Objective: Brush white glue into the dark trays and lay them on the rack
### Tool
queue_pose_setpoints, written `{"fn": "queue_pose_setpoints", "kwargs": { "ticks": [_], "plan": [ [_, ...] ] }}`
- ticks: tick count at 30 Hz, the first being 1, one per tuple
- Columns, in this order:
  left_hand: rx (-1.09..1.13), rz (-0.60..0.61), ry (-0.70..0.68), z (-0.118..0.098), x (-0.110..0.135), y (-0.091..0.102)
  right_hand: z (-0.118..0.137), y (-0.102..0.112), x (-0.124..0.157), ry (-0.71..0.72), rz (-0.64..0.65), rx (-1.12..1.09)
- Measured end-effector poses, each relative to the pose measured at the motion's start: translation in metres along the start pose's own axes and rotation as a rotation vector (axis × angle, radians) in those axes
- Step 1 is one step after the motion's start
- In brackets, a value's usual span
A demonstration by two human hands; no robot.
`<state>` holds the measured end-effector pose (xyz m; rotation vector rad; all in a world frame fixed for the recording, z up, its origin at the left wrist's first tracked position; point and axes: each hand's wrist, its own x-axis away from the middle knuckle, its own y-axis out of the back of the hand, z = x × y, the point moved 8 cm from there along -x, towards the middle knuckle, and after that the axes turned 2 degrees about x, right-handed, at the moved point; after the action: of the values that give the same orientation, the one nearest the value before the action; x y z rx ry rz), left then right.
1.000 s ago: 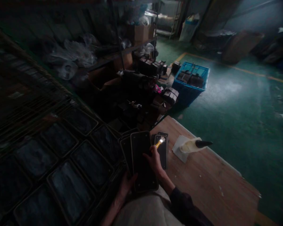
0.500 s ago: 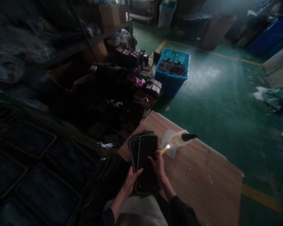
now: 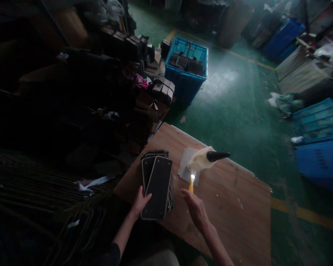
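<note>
My left hand [image 3: 140, 201] grips the lower edge of a dark rectangular panel with a pale rim [image 3: 157, 186], which lies tilted on a stack of similar panels [image 3: 154, 157] on the wooden table [image 3: 230, 214]. My right hand [image 3: 195, 208] is closed on a small yellow-handled brush [image 3: 191, 183], its bright tip pointing at a white sheet [image 3: 185, 168]. A cream squeeze bag with a black nozzle [image 3: 207, 158] rests on that sheet, just beyond the brush.
A blue crate [image 3: 187, 70] with dark parts stands on the green floor beyond the table. Piled boxes and dark clutter [image 3: 144, 55] fill the left. More blue crates [image 3: 319, 144] sit at the right. Dark wire racks [image 3: 30, 192] lie at the lower left.
The view has swung right, away from the tray racks. My right hand has left the panel and moved right with the brush toward the white sheet. My left hand still holds the panel.
</note>
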<state>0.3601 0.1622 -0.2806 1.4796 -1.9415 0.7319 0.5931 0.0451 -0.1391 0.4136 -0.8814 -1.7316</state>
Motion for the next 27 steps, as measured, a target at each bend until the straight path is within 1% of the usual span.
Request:
{"fn": "queue_pose_setpoints", "kwargs": {
  "ticks": [2, 3, 5, 7, 8, 10, 12, 14, 19, 23, 27],
  "plan": [
    [-0.198, -0.146, -0.114, -0.002, 0.000, 0.012, -0.006, 0.018, 0.004, -0.045, 0.019, 0.060],
    [-0.284, -0.190, -0.174, -0.003, 0.002, 0.015, -0.009, 0.028, 0.004, -0.077, 0.012, 0.097],
    [-0.430, -0.248, -0.299, -0.006, 0.008, 0.018, -0.016, 0.045, 0.001, -0.148, -0.027, 0.161],
    [-0.560, -0.297, -0.405, -0.007, 0.018, 0.020, -0.024, 0.059, -0.003, -0.206, -0.104, 0.164],
    [-0.624, -0.314, -0.440, -0.007, 0.022, 0.020, -0.029, 0.064, -0.005, -0.226, -0.147, 0.135],
    [-0.738, -0.321, -0.468, -0.004, 0.029, 0.020, -0.041, 0.069, -0.010, -0.261, -0.237, 0.052],
    [-0.808, -0.293, -0.459, 0.000, 0.033, 0.019, -0.054, 0.069, -0.016, -0.294, -0.286, 0.006],
    [-0.827, -0.259, -0.445, 0.003, 0.034, 0.019, -0.066, 0.064, -0.025, -0.315, -0.298, 0.005],
    [-0.814, -0.200, -0.380, 0.009, 0.030, 0.023, -0.088, 0.049, -0.055, -0.284, -0.295, 0.056],
    [-0.692, -0.061, -0.275, 0.018, 0.026, 0.021, -0.105, 0.037, -0.072, -0.275, -0.264, 0.145],
    [-0.504, 0.064, -0.194, 0.016, 0.031, 0.015, -0.113, 0.033, -0.075, -0.274, -0.237, 0.159]
  ]
}}
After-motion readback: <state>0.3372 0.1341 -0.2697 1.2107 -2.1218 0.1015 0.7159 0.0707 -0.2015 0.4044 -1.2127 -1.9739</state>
